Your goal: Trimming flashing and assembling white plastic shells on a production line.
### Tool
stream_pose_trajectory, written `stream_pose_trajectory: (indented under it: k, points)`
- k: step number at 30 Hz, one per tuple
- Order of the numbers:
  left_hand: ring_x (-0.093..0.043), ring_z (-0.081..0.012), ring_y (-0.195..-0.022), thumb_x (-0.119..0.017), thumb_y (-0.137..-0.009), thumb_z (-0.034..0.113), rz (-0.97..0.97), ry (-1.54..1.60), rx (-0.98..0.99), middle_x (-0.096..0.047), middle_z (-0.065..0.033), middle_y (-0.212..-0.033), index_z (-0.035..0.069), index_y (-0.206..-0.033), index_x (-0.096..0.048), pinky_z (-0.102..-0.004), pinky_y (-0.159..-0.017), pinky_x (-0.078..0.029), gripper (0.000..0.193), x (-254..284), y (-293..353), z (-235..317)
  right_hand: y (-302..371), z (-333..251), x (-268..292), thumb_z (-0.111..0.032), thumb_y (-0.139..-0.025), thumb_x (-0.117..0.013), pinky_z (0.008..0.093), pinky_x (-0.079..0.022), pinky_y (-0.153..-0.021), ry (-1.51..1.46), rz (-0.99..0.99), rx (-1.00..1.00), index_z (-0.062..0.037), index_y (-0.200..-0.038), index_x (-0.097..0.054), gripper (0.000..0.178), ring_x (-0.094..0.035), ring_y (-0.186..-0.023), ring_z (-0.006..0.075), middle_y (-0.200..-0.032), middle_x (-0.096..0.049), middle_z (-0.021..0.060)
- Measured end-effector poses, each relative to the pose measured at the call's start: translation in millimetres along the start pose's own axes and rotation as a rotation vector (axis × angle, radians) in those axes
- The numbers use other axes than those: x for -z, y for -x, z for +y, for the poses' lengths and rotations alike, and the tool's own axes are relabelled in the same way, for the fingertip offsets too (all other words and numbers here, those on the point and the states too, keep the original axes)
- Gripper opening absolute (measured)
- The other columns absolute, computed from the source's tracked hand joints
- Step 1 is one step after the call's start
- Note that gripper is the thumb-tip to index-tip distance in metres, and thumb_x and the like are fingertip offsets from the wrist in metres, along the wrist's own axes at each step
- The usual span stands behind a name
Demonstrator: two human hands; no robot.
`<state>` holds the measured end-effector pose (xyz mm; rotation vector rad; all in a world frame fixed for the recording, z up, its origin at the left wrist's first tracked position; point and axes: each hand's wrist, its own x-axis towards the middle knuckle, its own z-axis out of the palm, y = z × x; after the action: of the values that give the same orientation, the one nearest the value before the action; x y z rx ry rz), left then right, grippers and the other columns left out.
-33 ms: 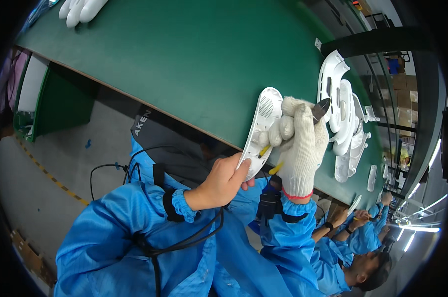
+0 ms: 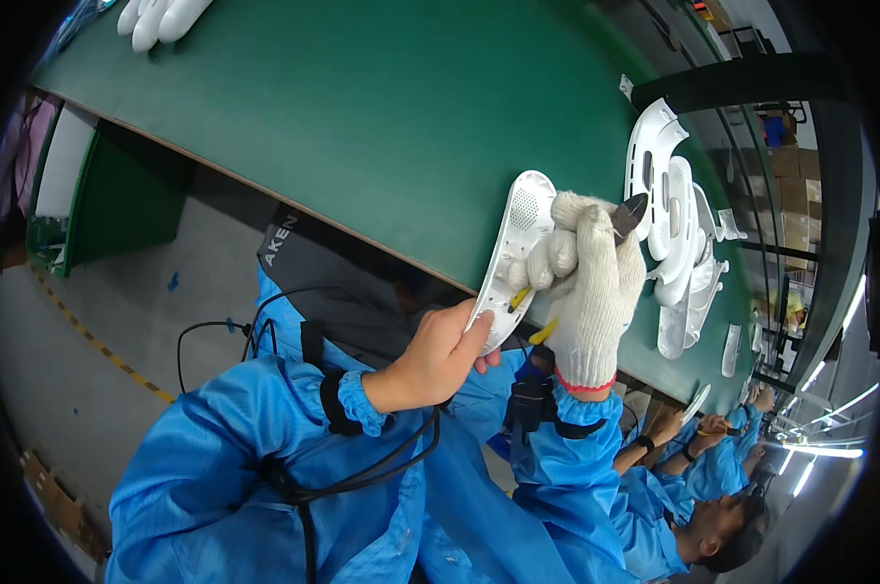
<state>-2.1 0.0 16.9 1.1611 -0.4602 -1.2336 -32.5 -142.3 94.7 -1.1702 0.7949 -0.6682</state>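
Observation:
My bare left hand is closed on the near end of a long white plastic housing part, thumb on its inner face. A patch of small round holes shows at the part's far end, which rises over the green table edge. My right hand, in a white knitted glove with a red cuff edge, is wrapped round pliers with yellow handles. Their dark jaws stick out past the thumb side, pointing away from the part. The gloved knuckles are beside the part's inner face and overlap it; whether they touch cannot be told.
White plastic shells lie piled on the green table to the right, below a dark frame. More white parts rest at the far left. Co-workers in blue sit along the right edge. Black cables hang across my front.

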Motion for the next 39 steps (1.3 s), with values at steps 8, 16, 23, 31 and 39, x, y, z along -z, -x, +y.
stream_pose_trajectory:
  k: [8,16,23,31,39]
  points:
    - [-0.063,-0.0124,-0.067,-0.037,-0.108,0.019,-0.011,-0.022,0.028,-0.066,-0.0078,-0.077,-0.005,-0.1,-0.06,-0.0286,-0.065,-0.052,0.033,1.5,-0.1,1.6,0.9,3.3,0.5,-0.025,-0.104,-0.054,0.0363,-0.05,-0.047,0.144,0.015,0.019,0.0036,-0.106,-0.06,0.029,-0.05,-0.054,0.0169,-0.065,-0.046,0.0033]
    - [-0.064,-0.0128,-0.066,-0.038,-0.107,0.016,-0.004,-0.071,0.038,-0.066,-0.0083,-0.077,-0.006,-0.1,-0.059,-0.0293,-0.064,-0.053,0.031,0.7,0.7,2.1,2.1,6.3,-16.0,-0.024,-0.104,-0.054,0.0327,-0.048,-0.045,0.249,0.132,0.073,0.0035,-0.104,-0.062,0.028,-0.05,-0.052,0.0141,-0.065,-0.047,0.0021]
    - [-0.064,-0.0131,-0.067,-0.038,-0.107,0.016,-0.018,-0.06,0.009,-0.067,-0.0086,-0.078,-0.006,-0.102,-0.059,-0.0298,-0.064,-0.053,0.031,-0.3,2.1,4.7,3.0,11.7,-6.5,-0.023,-0.104,-0.052,0.0334,-0.049,-0.047,0.19,0.114,0.155,0.0026,-0.108,-0.059,0.027,-0.05,-0.055,0.0135,-0.067,-0.047,0.0012]
    - [-0.066,-0.0257,-0.06,-0.06,-0.095,0.013,0.096,-0.908,-0.454,-0.066,-0.0123,-0.073,-0.003,-0.107,-0.062,-0.0388,-0.059,-0.052,0.02,12.4,15.3,23.5,11.4,-24.3,26.0,-0.033,-0.103,-0.056,0.0325,-0.053,-0.055,0.094,0.138,0.274,0.0064,-0.128,-0.054,0.047,-0.056,-0.06,0.0149,-0.088,-0.063,0.0092]
    - [-0.055,-0.0217,-0.083,-0.075,-0.075,0.017,0.072,-1.538,-0.626,-0.058,-0.0088,-0.091,-0.001,-0.132,-0.06,-0.035,-0.071,-0.042,0.061,13.2,24.5,66.1,40.9,-19.8,55.5,-0.033,-0.085,-0.075,0.0385,-0.057,-0.088,0.169,0.016,0.353,0.006,-0.134,-0.052,0.066,-0.069,-0.103,0.03,-0.118,-0.066,0.0215]
